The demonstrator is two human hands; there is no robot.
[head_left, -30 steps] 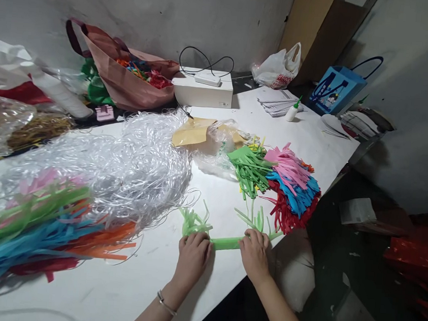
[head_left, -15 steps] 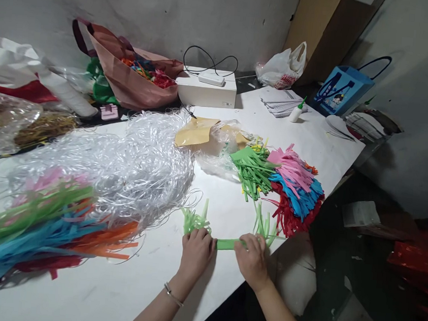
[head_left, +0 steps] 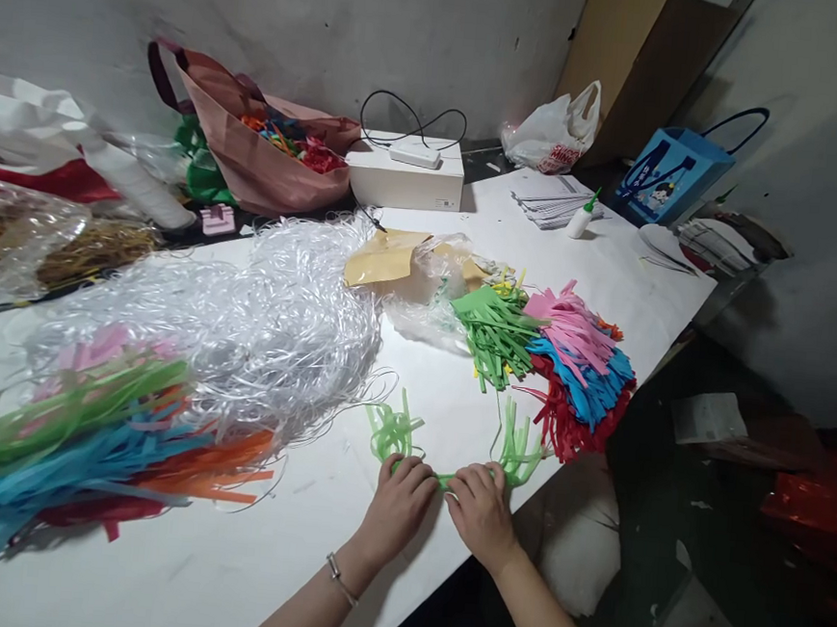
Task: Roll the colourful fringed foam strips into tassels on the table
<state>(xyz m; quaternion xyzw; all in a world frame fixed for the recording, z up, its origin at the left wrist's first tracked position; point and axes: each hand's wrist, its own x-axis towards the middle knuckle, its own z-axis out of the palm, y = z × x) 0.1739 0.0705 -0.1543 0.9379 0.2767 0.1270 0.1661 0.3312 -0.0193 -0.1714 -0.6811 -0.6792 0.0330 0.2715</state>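
Note:
Both hands grip a green fringed paper strip point(head_left: 520, 449) near the front edge of the white table. My left hand point(head_left: 402, 496), with a bracelet at the wrist, closes its fingers over the strip's left part; pale green fringe fans out beyond it. My right hand point(head_left: 477, 506) is closed on the strip's right part, close beside the left. Only a short bit of the folded band shows between them. Beyond my right hand lie green fringed bundles point(head_left: 496, 334), pink fringe point(head_left: 573, 330), blue fringe point(head_left: 587, 385) and red fringe point(head_left: 569, 432).
A mass of shiny white strands point(head_left: 264, 330) covers the table's left middle, with coloured strips point(head_left: 89, 452) in front. Behind stand a pink bag point(head_left: 257, 156), a white box point(head_left: 407, 177), a glue bottle point(head_left: 580, 220) and a blue bag point(head_left: 672, 174). The table's edge runs diagonally at right.
My two hands have come closer together on the green strip, the left moving right. The band between them now looks narrower, and the left fringe has curled.

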